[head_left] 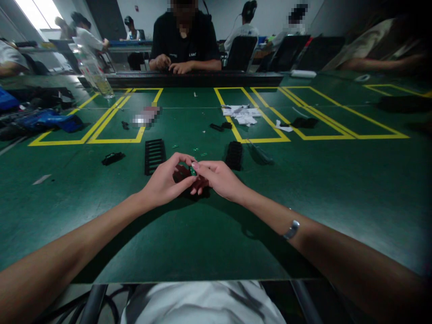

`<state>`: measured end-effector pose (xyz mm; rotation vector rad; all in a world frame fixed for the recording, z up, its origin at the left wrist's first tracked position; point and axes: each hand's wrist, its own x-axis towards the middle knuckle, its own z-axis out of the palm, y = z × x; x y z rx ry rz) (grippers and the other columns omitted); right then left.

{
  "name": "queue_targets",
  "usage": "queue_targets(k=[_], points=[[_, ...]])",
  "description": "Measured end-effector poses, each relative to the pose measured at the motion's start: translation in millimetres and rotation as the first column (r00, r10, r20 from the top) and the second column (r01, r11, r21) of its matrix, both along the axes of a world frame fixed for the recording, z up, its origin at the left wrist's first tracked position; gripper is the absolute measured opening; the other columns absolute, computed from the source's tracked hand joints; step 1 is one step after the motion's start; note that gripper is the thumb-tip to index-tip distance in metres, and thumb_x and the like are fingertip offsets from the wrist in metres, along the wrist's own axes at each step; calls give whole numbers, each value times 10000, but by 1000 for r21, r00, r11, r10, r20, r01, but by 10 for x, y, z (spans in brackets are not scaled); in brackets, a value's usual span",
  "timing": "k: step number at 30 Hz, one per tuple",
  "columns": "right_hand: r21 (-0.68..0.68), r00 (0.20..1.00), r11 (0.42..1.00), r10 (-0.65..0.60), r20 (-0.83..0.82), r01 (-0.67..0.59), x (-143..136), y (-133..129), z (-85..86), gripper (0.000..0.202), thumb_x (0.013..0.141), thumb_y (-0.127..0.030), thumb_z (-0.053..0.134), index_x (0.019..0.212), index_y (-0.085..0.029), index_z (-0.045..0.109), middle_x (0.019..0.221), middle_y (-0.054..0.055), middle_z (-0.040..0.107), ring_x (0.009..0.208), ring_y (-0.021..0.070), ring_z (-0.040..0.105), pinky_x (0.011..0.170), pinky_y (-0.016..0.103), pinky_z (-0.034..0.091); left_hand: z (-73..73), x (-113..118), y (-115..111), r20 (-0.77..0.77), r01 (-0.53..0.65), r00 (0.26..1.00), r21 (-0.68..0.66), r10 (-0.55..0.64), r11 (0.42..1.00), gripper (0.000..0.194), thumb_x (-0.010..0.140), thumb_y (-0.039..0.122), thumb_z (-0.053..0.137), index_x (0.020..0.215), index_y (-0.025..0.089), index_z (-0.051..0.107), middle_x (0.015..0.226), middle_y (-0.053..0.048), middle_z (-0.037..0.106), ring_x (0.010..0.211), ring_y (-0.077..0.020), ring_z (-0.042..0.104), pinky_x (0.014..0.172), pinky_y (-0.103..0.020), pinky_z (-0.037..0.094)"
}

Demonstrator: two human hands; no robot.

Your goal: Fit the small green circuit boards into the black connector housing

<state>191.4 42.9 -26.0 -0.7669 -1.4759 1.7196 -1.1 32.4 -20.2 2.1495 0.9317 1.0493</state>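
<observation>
My left hand [165,181] and my right hand [224,179] meet above the table, their fingertips closed around a small shiny green piece [193,171] that looks like a tiny circuit board. Thumb and forefinger of the left hand curve about it, while the right hand pinches it from the other side. Fingers cover most of the piece. Just beyond the hands lie several similar green pieces [203,154]. A black slotted rack [154,155] lies beyond the left hand. Past the right hand is a second black slotted part [234,155].
Small black parts [113,158] and a crumpled clear plastic bag [259,153] lie on the green table [189,243]. White papers [242,114] rest among yellow tape lines. A plastic bottle [107,88] stands far left. Across a dark bar [182,80] sits another person [185,38].
</observation>
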Motion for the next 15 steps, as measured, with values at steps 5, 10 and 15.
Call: queue_targets(k=[5, 10, 15], points=[[13, 1000, 1000, 4, 19, -4, 5, 3, -9, 397, 913, -532, 639, 845, -142, 631, 635, 25, 683, 603, 159, 720, 522, 224, 551, 4, 0, 3, -13, 5, 1000, -12, -6, 1000, 284, 895, 265, 667, 1103, 189, 490, 1208, -102, 636, 910, -165, 670, 705, -258, 567], [27, 1000, 1000, 3, 30, -4, 8, 0, -11, 371, 932, -505, 627, 840, -146, 625, 624, 27, 692, 598, 156, 716, 533, 226, 555, 14, 9, -2, -15, 16, 1000, -32, -17, 999, 285, 901, 276, 664, 1111, 182, 495, 1219, -112, 631, 914, -169, 671, 711, -264, 564], [35, 999, 999, 6, 42, -8, 5, 0, -23, 333, 948, -479, 612, 904, -150, 634, 633, 21, 695, 608, 156, 719, 537, 225, 557, -3, 8, 11, -19, 24, 1000, -10, -24, 1000, 253, 906, 265, 653, 1090, 180, 501, 1216, -122, 631, 976, -191, 663, 759, -285, 570]])
